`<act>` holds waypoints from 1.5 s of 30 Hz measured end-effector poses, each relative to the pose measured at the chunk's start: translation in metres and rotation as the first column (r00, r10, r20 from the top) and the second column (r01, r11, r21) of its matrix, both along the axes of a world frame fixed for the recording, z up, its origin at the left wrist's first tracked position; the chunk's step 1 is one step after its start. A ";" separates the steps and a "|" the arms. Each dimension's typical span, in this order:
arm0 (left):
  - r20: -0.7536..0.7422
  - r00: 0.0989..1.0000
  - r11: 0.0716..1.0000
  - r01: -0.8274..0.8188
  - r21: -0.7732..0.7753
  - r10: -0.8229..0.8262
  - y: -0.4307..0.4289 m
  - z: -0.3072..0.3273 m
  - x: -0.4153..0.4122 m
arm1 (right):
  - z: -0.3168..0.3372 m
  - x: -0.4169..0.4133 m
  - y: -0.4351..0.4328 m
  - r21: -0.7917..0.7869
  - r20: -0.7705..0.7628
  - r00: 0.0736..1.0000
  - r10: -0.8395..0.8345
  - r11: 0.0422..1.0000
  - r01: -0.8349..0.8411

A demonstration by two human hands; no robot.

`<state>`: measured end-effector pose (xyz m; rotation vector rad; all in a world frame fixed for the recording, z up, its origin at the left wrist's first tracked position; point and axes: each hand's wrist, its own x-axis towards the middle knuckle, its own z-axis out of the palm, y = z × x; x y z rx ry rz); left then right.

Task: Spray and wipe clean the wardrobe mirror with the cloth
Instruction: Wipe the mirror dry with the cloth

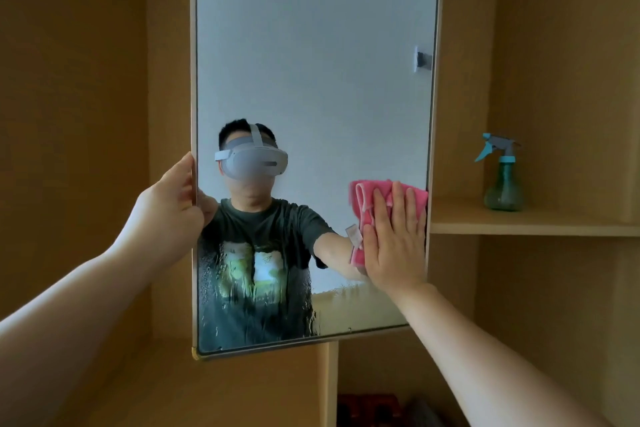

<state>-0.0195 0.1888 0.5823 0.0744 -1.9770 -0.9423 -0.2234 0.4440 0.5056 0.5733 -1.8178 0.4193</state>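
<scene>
The wardrobe mirror (311,45) hangs upright in a thin pale frame, filling the middle of the view. Wet streaks and droplets cover its lower part. My left hand (173,204) grips the mirror's left edge at mid height. My right hand (394,236) lies flat, fingers spread, pressing a pink cloth (367,198) against the glass near the right edge. The cloth sticks out above and left of my fingers. A green spray bottle (502,180) with a blue and grey trigger stands alone on a shelf to the right, away from both hands.
Wooden wardrobe panels surround the mirror. An open shelf (554,222) runs to the right at hand height. Below the mirror a vertical divider (332,388) splits a lower compartment holding dark objects (374,409). The glass reflects a person wearing a headset.
</scene>
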 end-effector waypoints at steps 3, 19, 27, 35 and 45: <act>0.003 1.000 1.000 -0.005 -0.008 0.005 0.000 0.000 0.003 | 0.010 -0.001 0.002 0.014 -0.009 1.000 -0.012 1.000 0.012; -0.024 1.000 1.000 -0.008 0.027 0.008 0.007 0.001 0.007 | 0.126 -0.008 0.019 -0.029 0.001 0.997 -0.073 0.997 0.073; -0.019 1.000 0.999 -0.014 -0.040 0.014 0.010 0.000 0.013 | 0.082 -0.013 0.024 0.005 -0.039 0.998 -0.045 0.999 0.045; -0.014 1.000 1.000 0.015 -0.003 -0.015 0.012 -0.001 0.012 | 0.007 -0.015 0.026 0.046 -0.048 0.998 -0.028 0.998 0.030; 0.000 0.999 0.999 0.043 0.003 -0.043 0.006 -0.002 0.010 | -0.096 -0.002 0.023 0.125 0.060 0.998 -0.030 0.992 0.022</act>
